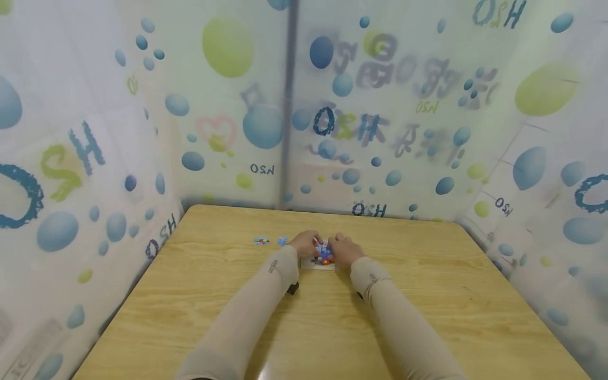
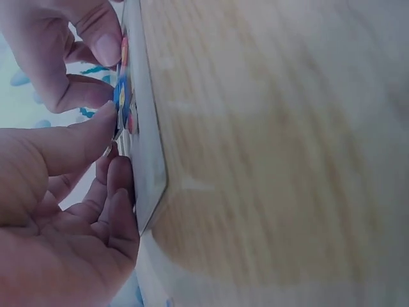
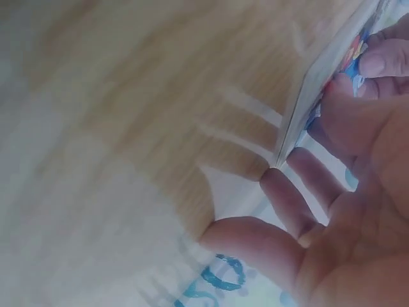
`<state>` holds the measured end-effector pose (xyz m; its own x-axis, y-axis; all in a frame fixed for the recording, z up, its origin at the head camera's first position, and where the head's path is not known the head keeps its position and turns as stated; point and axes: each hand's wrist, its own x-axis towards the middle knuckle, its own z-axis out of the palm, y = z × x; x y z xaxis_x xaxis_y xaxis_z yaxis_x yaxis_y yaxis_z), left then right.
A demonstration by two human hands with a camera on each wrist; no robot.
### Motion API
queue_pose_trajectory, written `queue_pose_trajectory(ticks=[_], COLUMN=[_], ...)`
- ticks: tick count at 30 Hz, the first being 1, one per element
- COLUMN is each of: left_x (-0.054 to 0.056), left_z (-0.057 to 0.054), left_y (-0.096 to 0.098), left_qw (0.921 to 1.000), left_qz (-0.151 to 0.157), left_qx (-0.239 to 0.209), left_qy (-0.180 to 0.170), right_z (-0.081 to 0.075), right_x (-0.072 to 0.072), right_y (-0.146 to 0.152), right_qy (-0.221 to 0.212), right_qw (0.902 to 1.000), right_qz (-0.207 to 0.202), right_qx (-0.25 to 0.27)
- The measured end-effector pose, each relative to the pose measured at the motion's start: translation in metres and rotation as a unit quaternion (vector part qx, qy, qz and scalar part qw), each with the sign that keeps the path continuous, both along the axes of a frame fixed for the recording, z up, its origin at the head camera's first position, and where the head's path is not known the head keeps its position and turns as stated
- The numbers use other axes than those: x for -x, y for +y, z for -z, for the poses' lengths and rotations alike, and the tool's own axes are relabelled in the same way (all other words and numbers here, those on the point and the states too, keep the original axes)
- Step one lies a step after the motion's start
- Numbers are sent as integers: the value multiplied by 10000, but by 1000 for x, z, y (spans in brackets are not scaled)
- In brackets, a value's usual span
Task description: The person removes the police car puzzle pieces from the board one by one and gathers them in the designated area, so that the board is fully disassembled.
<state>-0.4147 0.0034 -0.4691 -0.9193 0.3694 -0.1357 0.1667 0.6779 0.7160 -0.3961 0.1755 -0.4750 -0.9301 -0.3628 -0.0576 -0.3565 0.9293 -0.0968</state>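
Jigsaw puzzle | flat, long axis unclear | left hand pinching edge | right hand grip unclear

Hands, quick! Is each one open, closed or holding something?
Left hand: fingers at the blue puzzle; can't tell if gripping.
Right hand: fingers there too; grip also unclear.

In the head view, the left hand and right hand hide the sides of the puzzle. The loose pieces' pictures are too small to read. The right wrist view cuts off the right hand.
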Motion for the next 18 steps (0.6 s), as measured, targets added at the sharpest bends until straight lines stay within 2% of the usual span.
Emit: queue_pose_trajectory(ticks=[3, 7, 10, 14, 18], left_x=[-2, -5, -5, -4, -5], left_z=[-1, -3, -5, -7, -8], left_y=[-3, -5, -3, 2, 3], left_qw=[10000, 9994, 9989, 9989, 9990], left_qz=[38, -10, -114, -105, -61], left_qx=[19, 301, 425, 436, 313], left_qy=[69, 194, 135, 126, 302], right_z=[1, 3, 5, 3, -4], right_x=[2, 5, 6, 2, -6], right_y=[1, -3, -6, -7, -7], right_qy=[-211, -447, -437, -346, -254], right_qw=[9997, 9986, 9985, 9988, 9991], right_qz=[-13, 105, 231, 297, 287], right_qx=[96, 272, 246, 188, 201])
